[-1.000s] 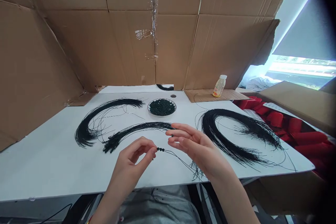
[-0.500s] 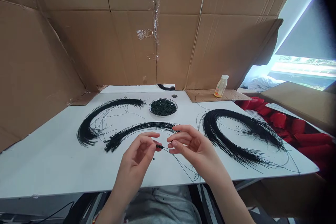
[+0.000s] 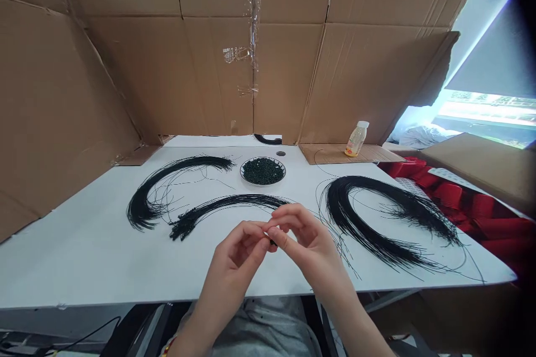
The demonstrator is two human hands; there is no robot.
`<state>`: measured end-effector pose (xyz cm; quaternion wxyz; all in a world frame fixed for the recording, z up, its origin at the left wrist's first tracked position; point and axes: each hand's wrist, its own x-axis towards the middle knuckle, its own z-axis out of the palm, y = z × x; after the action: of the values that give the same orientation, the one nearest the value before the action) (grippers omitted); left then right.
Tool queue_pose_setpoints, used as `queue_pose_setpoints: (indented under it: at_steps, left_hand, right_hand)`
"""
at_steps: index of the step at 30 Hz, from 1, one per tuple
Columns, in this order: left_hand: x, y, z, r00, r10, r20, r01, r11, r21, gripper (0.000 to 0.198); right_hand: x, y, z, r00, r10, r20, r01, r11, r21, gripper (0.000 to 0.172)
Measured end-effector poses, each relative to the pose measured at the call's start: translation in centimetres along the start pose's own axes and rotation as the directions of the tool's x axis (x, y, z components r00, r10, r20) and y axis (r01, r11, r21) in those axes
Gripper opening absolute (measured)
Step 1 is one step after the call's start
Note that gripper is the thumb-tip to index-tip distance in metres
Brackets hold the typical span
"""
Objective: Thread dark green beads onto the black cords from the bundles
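My left hand [image 3: 238,259] and my right hand [image 3: 310,246] meet above the near part of the table, fingertips touching. Between them a small dark bit of the black beads [image 3: 273,242] shows; the fingers cover most of it. The left thumb and forefinger pinch these beads, which sit on a thin black cord. My right fingers are closed at the same spot, and what they hold is hidden. Just behind the hands lies a curved bundle of black cords [image 3: 234,201] with beaded ends [image 3: 184,224] at its left.
A dish [image 3: 263,183] filled with small black beads stands farther back. More black cord bundles lie at left [image 3: 142,206] and right [image 3: 341,206]. Cardboard walls [image 3: 201,78] surround the table [image 3: 104,256]. A bottle [image 3: 357,139] stands back right, with red items [image 3: 481,206] beyond.
My hands have come together; half a second ago they were apart, with beads on a cord showing at the left fingertips. The loose bead on the table is now out of sight.
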<state>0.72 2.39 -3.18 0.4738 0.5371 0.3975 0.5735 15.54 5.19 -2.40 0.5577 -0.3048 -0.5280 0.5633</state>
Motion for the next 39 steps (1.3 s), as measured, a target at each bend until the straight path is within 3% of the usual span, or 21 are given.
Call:
queue_pose_setpoints:
  at_steps: [4, 10, 18, 27, 32, 39]
  left_hand:
    - [0.0, -0.1, 0.3, 0.998, -0.005, -0.068, 0.004, 1.0, -0.018, 0.015]
    - [-0.2, 0.1, 0.5, 0.992, 0.048, -0.119, -0.048, 0.999, 0.004, 0.015]
    - [-0.1, -0.1, 0.0, 0.993, 0.066, -0.102, -0.061, 0.997, 0.047, 0.014]
    - [0.0, 0.0, 0.3, 0.985, 0.025, -0.171, -0.018, 0.999, 0.043, 0.018]
    - [0.0, -0.4, -0.1, 0.989, 0.058, -0.135, -0.049, 0.996, 0.07, 0.018]
    - [-0.1, 0.3, 0.1, 0.986, -0.028, -0.163, 0.04, 0.997, 0.071, 0.017]
  right_hand:
    - [0.5, 1.3, 0.4, 0.992, 0.095, 0.087, -0.115, 0.956, 0.271, 0.02]
    - [0.4, 1.4, 0.8, 0.982, 0.141, 0.128, -0.179, 0.915, 0.362, 0.016]
    - [0.5, 1.2, 0.7, 0.977, 0.161, 0.14, -0.204, 0.897, 0.391, 0.017]
    - [0.5, 1.4, 0.7, 0.981, 0.126, 0.148, -0.175, 0.906, 0.386, 0.018]
    - [0.5, 1.4, 1.0, 0.975, 0.172, 0.141, -0.217, 0.873, 0.436, 0.023]
    - [0.7, 1.4, 0.8, 0.951, 0.27, 0.154, -0.31, 0.836, 0.452, 0.039]
